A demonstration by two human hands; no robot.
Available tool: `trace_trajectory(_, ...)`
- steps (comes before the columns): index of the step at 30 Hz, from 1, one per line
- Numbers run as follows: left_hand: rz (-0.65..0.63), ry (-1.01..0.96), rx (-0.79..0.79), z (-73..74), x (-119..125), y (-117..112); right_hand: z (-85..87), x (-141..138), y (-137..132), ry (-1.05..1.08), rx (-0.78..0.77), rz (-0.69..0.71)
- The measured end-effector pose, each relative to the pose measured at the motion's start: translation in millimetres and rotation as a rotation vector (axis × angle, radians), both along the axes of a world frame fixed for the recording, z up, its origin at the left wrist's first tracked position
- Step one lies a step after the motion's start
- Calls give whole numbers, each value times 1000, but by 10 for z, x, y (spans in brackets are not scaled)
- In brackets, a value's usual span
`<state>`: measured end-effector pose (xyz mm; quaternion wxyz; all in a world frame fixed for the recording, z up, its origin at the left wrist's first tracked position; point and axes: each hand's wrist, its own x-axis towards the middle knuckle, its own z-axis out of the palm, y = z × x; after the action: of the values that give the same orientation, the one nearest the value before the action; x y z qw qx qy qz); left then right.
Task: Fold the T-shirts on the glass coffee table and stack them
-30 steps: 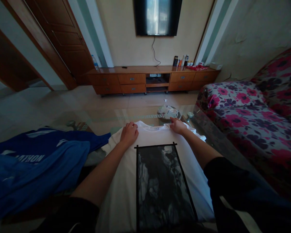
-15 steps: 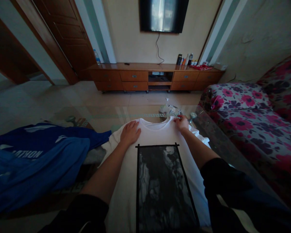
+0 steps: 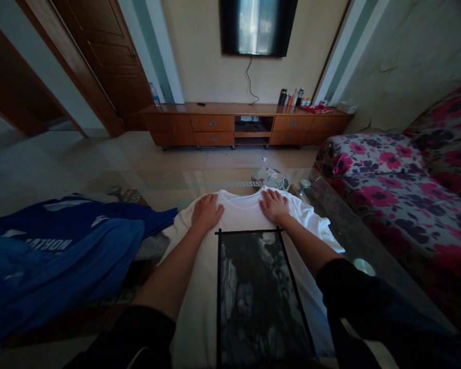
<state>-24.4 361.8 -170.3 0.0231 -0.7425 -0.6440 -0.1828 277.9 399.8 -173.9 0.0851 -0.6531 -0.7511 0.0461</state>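
A glass table (image 3: 341, 225) faces a wooden cabinet (image 3: 246, 123); the white T-shirt (image 3: 200, 287) lies flat, print up; left hand (image 3: 206, 212) and right hand (image 3: 273, 206) press it, palms open.

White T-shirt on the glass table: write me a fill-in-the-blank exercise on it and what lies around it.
1. The left hand and the right hand both rest on a ____ T-shirt.
2. The printed panel on the T-shirt has a ____ border.
3. The garment lying left of the T-shirt is ____.
4. The sofa on the right has a ____ pattern.

Missing words: white; black; blue; floral.
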Motion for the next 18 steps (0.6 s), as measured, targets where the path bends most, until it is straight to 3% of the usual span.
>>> trace_trajectory(3,32,14,32,13,12,-4,21,-21,-24,3,52,-20)
trace_trajectory(8,-50,36,-24,-15,17,43,46,-58,-73,-6,80,4)
trace_trajectory(15,121,32,-35,-69,27,43,47,-72,-71,-39,48,4)
trace_trajectory(18,135,45,-55,-77,26,41,29,-80,-67,-56,43,-4)
